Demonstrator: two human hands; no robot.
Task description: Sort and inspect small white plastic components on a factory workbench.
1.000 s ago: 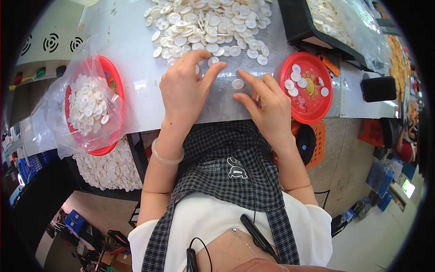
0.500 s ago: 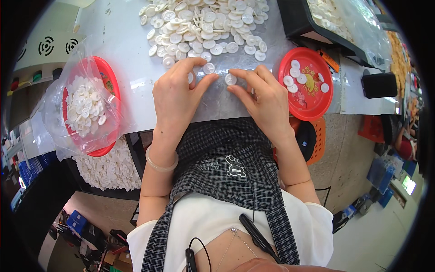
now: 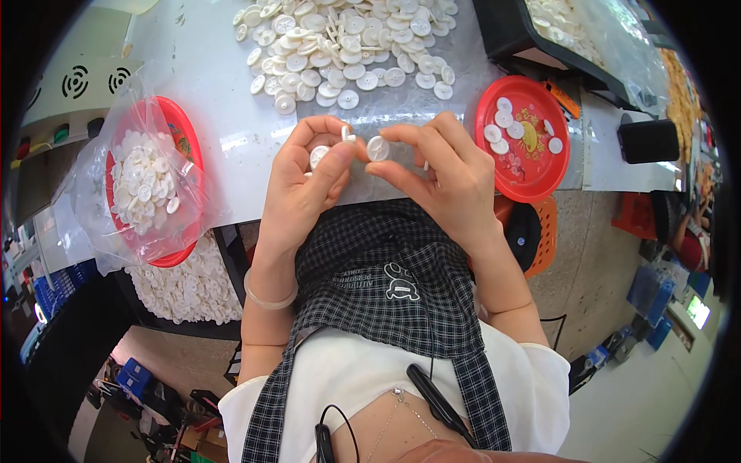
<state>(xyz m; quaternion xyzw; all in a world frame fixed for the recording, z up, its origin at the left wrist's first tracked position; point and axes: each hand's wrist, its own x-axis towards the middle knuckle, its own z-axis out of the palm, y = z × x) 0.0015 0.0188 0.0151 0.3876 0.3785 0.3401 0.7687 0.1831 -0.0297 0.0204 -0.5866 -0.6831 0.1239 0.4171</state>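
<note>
Between the thumb and forefinger of my left hand (image 3: 299, 181) is a small white plastic disc (image 3: 348, 133), turned edge-on. Another white disc (image 3: 318, 157) lies in the curl of that hand's fingers. My right hand (image 3: 451, 174) pinches a white disc (image 3: 377, 148) with its ribbed face showing, close beside the left fingertips. A bit of white also shows among the right hand's curled fingers, too hidden to name. Beyond both hands, a heap of similar discs (image 3: 332, 50) spreads over the grey worktop (image 3: 231, 166).
Right of my hands, a red plate (image 3: 540, 190) holds several discs. An orange cutter (image 3: 562, 99), a black phone (image 3: 647, 141) and a black tray (image 3: 513, 50) lie beyond. At left, a clear bag (image 3: 86, 204) of white pieces rests on another red plate (image 3: 197, 147), above a bin of white parts (image 3: 181, 285).
Both hands have drawn closer together and slightly nearer my body. The left fingers now pinch a disc upright, lifted off the worktop; the right hand has brought its disc leftward.
</note>
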